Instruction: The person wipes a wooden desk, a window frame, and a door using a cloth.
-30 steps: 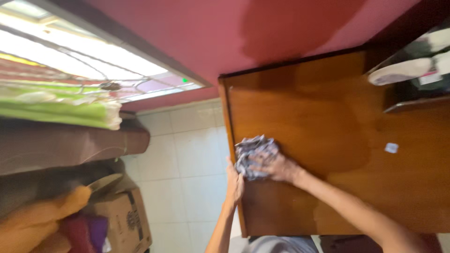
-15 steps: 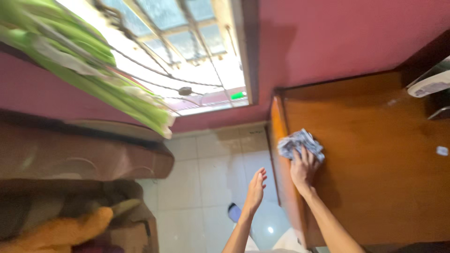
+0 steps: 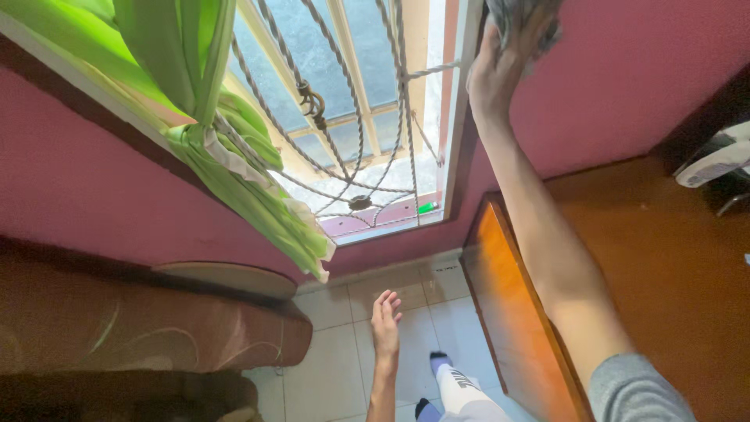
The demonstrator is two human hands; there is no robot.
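The left hand (image 3: 384, 316) is hanging low over the tiled floor (image 3: 344, 367), holding nothing, its fingers (image 3: 388, 300) straight and slightly spread. Below it a foot in a white and blue sock (image 3: 457, 387) is standing on the tiles. Just to the right, the wooden desk (image 3: 664, 266) is showing its orange edge and brown top. The brown sofa (image 3: 141, 328) is lying along the left. Farther off, the right arm is stretching up along the pink wall (image 3: 609, 78), and the right hand (image 3: 500, 66) is pressing a grey patterned cloth (image 3: 519, 19) against the wall beside the window frame (image 3: 457, 109). Its fingers are gripping the cloth, which is partly cut off by the top edge. A green curtain (image 3: 203, 117) is hanging over the barred window. A white object (image 3: 715, 160) at the right edge is too cropped to make out.
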